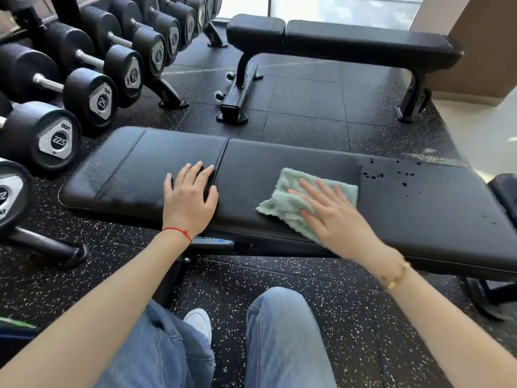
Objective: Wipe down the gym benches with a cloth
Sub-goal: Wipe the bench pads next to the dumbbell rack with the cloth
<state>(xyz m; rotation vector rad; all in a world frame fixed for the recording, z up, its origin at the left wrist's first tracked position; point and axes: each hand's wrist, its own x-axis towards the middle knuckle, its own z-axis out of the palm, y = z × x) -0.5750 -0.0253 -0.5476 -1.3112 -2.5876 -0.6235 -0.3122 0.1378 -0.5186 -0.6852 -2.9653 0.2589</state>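
So right hand [333,217] is flat, fingers spread, pressing the green cloth [291,203] mid-desk [419,208], dark droplets [391,175] just right. Left hand [188,197] rests open near the pad seam.

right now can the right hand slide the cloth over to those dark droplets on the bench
Probably yes. The right hand lies flat on the cloth, and only bare pad of the near bench separates it from the droplets further right.
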